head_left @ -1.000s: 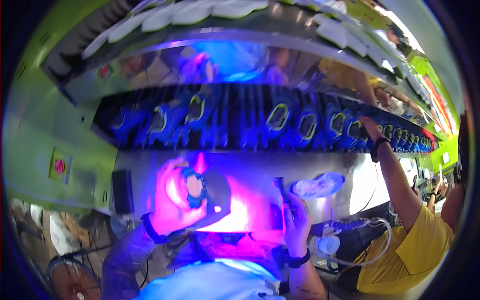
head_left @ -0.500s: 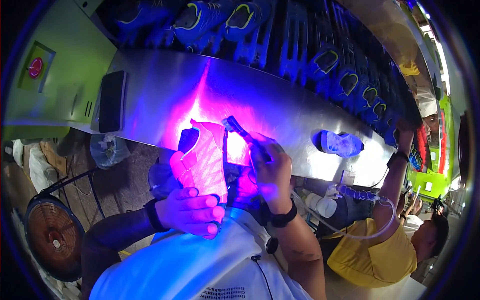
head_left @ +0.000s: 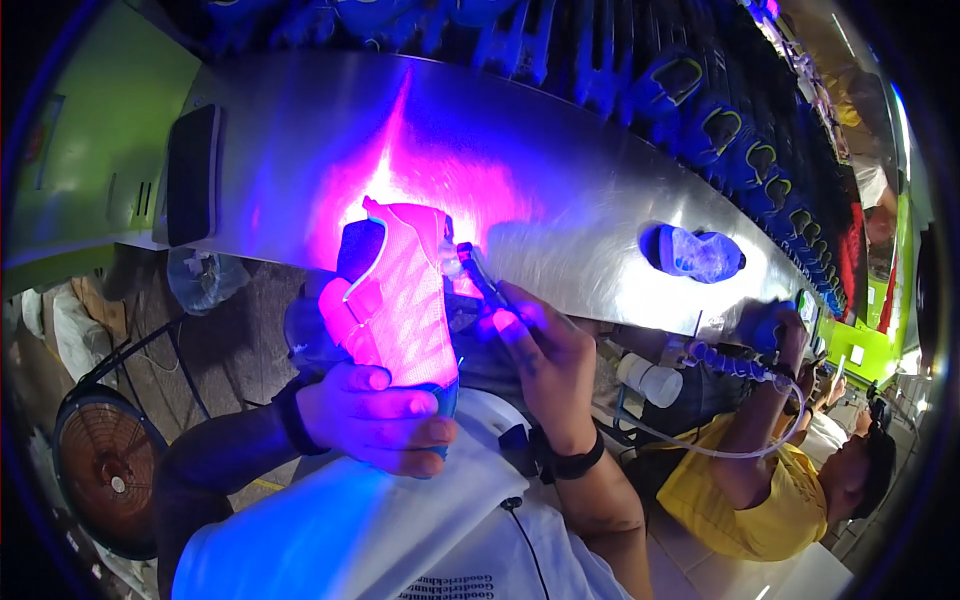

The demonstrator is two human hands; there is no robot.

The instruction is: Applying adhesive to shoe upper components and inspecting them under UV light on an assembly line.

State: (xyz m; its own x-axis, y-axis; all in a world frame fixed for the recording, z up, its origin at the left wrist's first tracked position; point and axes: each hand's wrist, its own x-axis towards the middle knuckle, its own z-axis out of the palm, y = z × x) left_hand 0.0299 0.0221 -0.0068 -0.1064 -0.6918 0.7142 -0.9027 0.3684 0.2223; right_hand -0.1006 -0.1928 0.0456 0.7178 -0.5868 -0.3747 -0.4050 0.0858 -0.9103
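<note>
My left hand point(head_left: 385, 418) is wrapped round the toe end of a shoe point(head_left: 400, 300), which glows pink under violet light. The shoe points its heel away from me, and its opening faces left. In my right hand point(head_left: 550, 360) is a slim dark brush point(head_left: 482, 278), gripped by its handle. The brush's head lies against or very near the shoe's right edge by the heel; I cannot tell whether they touch. Another shoe point(head_left: 700, 254), bluish, lies on the metal bench point(head_left: 560, 260) to the right, apart from both hands.
Behind the bench, a rack point(head_left: 600, 70) carries several dark shoes. A black flat slab point(head_left: 193, 175) lies at the bench's left end. On the floor at left stands a fan point(head_left: 108, 470). A co-worker in a yellow shirt point(head_left: 740, 490) works at right, near a white container point(head_left: 650, 380) and a clear hose point(head_left: 735, 452).
The brush head has come down the shoe's right edge, closer to the shoe. My whole view has shifted slightly. At right, the co-worker's arm has drawn back from the rack.
</note>
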